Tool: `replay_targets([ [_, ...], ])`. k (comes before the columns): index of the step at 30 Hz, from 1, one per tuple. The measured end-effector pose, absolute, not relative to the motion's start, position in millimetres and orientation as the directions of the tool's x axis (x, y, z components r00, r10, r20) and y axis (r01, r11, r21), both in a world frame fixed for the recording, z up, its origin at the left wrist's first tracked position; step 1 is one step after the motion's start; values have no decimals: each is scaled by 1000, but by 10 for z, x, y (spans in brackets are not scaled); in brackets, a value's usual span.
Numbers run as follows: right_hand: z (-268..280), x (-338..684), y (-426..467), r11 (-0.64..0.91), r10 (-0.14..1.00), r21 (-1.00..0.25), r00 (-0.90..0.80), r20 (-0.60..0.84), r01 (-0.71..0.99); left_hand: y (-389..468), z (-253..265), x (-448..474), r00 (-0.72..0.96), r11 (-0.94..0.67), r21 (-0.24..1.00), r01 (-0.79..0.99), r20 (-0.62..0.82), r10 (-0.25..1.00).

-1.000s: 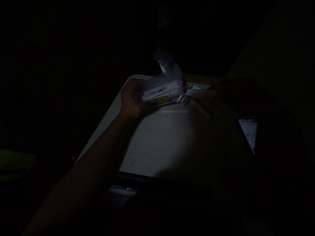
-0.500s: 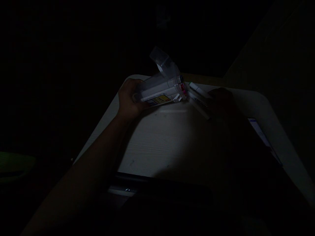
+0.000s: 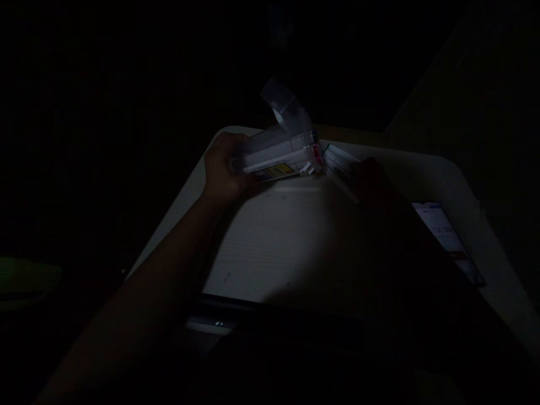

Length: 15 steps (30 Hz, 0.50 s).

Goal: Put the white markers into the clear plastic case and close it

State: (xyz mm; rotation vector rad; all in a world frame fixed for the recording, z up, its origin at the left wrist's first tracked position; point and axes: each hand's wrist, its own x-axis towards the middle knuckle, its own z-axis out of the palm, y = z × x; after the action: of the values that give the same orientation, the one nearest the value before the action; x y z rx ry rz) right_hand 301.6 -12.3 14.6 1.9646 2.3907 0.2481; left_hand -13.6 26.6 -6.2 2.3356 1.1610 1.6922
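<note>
My left hand [image 3: 225, 169] is closed around the base end of a clear plastic marker case [image 3: 270, 152], which lies tilted on its side. Its lid [image 3: 283, 104] stands open, and red and dark marker ends show at the mouth. A label is on the case's near side. To the right, my right hand [image 3: 371, 177] is in deep shadow, its fingers closed at the end of a white marker [image 3: 341, 153] with a green band. Another white marker [image 3: 348, 188] lies just below it, close to the case mouth. Finger detail is hard to make out.
A lit phone [image 3: 442, 228] lies on the white table [image 3: 261, 242] to the right, partly behind my right forearm. A dark bar-like edge [image 3: 253, 309] runs along the near side. Something green [image 3: 29, 275] is at far left. The surroundings are very dark.
My right hand has shifted slightly down and left with the marker, nearer the case mouth. The right forearm uncovers more of the phone, whose screen looks brighter. The case moved slightly right.
</note>
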Motion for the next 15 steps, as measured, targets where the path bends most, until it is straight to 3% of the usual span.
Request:
replay_targets([
  [4, 166, 2992, -134, 182, 983, 222, -185, -6, 958, 247, -54, -127, 114, -710, 428, 560, 808, 577],
  [8, 254, 2954, -150, 111, 993, 177, -118, 28, 978, 268, -48, -148, 157, -720, 404, 564, 804, 574],
  [11, 376, 2878, -190, 51, 969, -36, -41, 245, 998, 284, -64, -154, 149, -729, 410, 548, 810, 567],
  [13, 465, 2799, -239, 175, 906, -205, -76, 416, 963, 286, -75, -149, 137, -718, 426, 550, 802, 581],
  [15, 538, 2707, -300, 370, 835, -287, -181, 520, 884, 281, -76, -140, 122, -706, 446, 550, 793, 596],
])
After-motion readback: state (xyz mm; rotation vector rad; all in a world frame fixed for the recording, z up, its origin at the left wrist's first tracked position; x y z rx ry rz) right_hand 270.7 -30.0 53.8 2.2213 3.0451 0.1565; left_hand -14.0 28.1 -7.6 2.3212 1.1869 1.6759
